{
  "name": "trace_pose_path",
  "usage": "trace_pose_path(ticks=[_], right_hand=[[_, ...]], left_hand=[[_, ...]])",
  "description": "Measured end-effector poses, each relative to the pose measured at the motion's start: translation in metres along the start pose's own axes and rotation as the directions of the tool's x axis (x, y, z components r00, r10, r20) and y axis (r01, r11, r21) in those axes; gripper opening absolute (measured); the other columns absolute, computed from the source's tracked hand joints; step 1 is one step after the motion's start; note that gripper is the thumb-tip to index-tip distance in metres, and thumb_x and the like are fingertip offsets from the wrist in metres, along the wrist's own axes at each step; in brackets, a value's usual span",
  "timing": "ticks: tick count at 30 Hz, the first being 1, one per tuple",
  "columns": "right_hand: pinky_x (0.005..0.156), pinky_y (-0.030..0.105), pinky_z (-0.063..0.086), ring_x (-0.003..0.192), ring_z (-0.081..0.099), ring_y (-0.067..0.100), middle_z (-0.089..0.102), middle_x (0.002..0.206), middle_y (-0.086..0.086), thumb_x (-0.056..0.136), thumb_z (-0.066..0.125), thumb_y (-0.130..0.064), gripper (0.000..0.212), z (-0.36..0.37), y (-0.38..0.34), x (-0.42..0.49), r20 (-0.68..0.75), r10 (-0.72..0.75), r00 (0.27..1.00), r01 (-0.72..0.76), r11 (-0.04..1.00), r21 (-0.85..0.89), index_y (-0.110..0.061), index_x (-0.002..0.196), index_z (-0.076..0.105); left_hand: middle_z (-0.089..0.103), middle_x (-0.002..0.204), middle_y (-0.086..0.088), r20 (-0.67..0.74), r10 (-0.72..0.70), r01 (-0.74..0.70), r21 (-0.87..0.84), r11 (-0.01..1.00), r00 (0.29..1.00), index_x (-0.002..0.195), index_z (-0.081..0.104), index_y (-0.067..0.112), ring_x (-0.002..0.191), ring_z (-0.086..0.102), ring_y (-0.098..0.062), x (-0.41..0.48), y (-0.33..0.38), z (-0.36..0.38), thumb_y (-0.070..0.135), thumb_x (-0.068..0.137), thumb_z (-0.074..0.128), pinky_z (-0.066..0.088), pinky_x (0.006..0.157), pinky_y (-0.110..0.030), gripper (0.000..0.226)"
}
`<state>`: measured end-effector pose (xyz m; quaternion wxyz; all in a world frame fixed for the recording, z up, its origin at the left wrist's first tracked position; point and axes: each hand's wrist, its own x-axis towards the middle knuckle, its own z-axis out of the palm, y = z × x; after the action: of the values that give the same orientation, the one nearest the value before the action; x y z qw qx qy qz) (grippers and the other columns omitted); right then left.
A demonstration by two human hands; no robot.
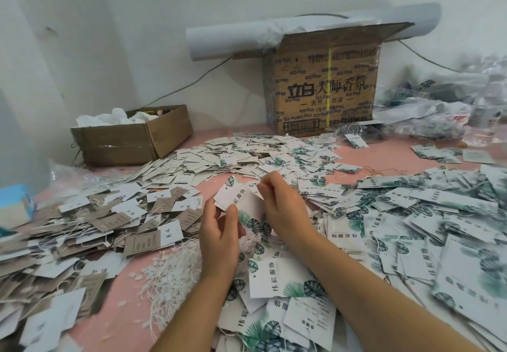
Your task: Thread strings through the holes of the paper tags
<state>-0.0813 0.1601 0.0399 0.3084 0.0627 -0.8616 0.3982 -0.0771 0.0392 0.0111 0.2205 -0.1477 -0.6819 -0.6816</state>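
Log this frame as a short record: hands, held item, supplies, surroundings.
left hand: grips a leaf-print tag from below, thumb on its face
right hand: pinches the tag's upper edge; whether it also holds a string is too small to tell
strings: loose white bundle on the table, beside the left wrist
tag piles: leaf-print pile on the right, brown and white pile on the left
boxes: large carton at the wall, small open box to its left
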Motion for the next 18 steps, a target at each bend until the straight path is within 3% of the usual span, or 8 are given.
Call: trace_pose_path(ticks=[5,10,11,15,18], right_hand=[[0.052,0.027,0.032,0.053,0.038,0.009,0.046,0.063,-0.007,0.098,0.043,-0.018,0.012,-0.009,-0.008,0.007,0.058,-0.034,0.998,0.027,0.992,0.121,-0.017,0.086,0.044],[0.060,0.033,0.049,0.055,0.052,0.013,0.061,0.063,0.000,0.093,0.055,-0.022,0.009,-0.018,-0.022,0.014,0.097,-0.044,0.994,0.036,0.996,0.081,-0.016,0.091,0.060],[0.062,0.035,0.051,0.055,0.054,0.015,0.062,0.063,0.002,0.092,0.056,-0.022,0.007,-0.020,-0.025,0.014,0.101,-0.050,0.994,0.042,0.996,0.083,-0.017,0.090,0.061],[0.067,0.042,0.054,0.071,0.065,0.020,0.069,0.077,0.006,0.090,0.059,-0.021,0.008,-0.027,-0.037,0.014,0.119,-0.091,0.989,0.082,0.993,0.080,-0.015,0.092,0.065],[0.053,0.026,0.044,0.050,0.050,0.001,0.057,0.058,-0.009,0.090,0.059,-0.017,0.010,-0.033,-0.042,0.015,0.075,-0.156,0.985,0.151,0.986,0.073,-0.012,0.093,0.066]], left_hand=[[0.053,0.051,0.011,-0.054,0.004,-0.007,-0.057,0.998,0.999,0.081,0.050,0.019,0.047,0.046,0.001,0.003,0.005,-0.006,0.012,0.095,0.049,0.040,0.046,-0.013,0.016],[0.049,0.049,0.010,-0.056,-0.010,0.004,-0.093,0.996,0.998,0.099,0.054,0.004,0.048,0.044,-0.001,0.009,0.009,-0.007,0.009,0.093,0.052,0.040,0.047,-0.013,0.008],[0.049,0.049,0.010,-0.049,-0.008,0.003,-0.097,0.995,0.999,0.094,0.055,0.008,0.047,0.043,-0.001,0.010,0.012,-0.007,0.009,0.093,0.053,0.039,0.047,-0.013,0.003],[0.049,0.050,0.012,-0.023,0.017,-0.020,-0.097,0.995,1.000,0.073,0.053,0.016,0.047,0.042,-0.002,0.013,0.025,-0.006,0.007,0.090,0.056,0.039,0.046,-0.014,0.020],[0.048,0.050,0.011,-0.014,0.031,-0.032,-0.104,0.994,0.999,0.068,0.053,0.015,0.048,0.040,-0.003,0.015,0.032,-0.005,0.007,0.088,0.059,0.036,0.045,-0.016,0.022]])
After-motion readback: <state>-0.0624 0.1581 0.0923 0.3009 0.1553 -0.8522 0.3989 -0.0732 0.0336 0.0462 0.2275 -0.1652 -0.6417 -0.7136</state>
